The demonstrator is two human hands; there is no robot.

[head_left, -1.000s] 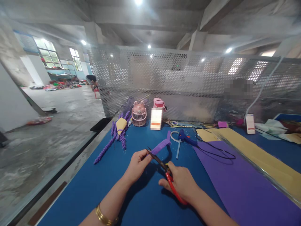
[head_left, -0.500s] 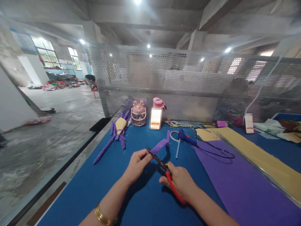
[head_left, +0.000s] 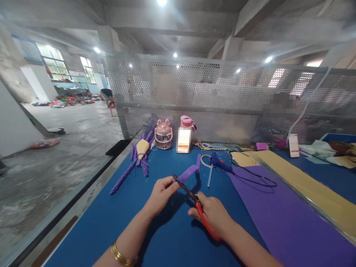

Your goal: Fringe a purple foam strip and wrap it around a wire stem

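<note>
The left hand [head_left: 162, 193] leans in toward the middle, its fingers pinching a purple strip [head_left: 189, 173] above the blue worktop [head_left: 97, 226]. The right hand's [head_left: 214, 211] fingers curl round red-handled scissors [head_left: 206, 224]. Bare room spreads left to the worktop's edge; a purple sheet [head_left: 294, 218] lies right.

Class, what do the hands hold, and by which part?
The right hand holds the scissors by the red-handled end; the left hand pinches the purple strip at one end.
</note>
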